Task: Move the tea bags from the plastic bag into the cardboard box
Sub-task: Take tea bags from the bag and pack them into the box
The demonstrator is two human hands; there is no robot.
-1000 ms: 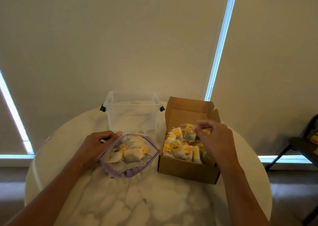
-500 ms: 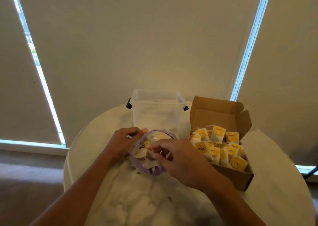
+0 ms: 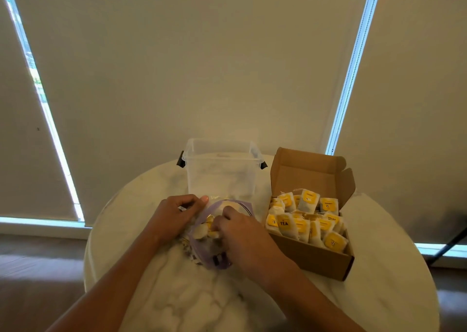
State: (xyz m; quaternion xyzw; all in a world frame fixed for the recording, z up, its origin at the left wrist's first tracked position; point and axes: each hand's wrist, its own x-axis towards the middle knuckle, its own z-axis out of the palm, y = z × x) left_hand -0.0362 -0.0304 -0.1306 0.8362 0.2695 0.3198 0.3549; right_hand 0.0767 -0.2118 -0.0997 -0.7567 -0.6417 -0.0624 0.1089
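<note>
From the head camera, the brown cardboard box point(image 3: 310, 258) stands open on the round white marble table point(image 3: 177, 299), its lid flap propped up at the back so nothing blocks the way in. It already holds many white tea bags with yellow tags point(image 3: 303, 220), packed upright in rows.

Just left of the box lies the clear plastic bag with a purple zip rim point(image 3: 202, 258), near enough for a short carry. The left hand point(image 3: 174, 215) pinches the plastic bag's far-left rim, apparently to hold the mouth wide and stop it sliding. The right hand point(image 3: 242, 233) reaches into that mouth, its curled fingers among the few remaining tea bags point(image 3: 202, 233); whether they have closed on one I cannot tell.

Behind the plastic bag, left of the box, sits a clear plastic tub with black latches point(image 3: 219, 175).
</note>
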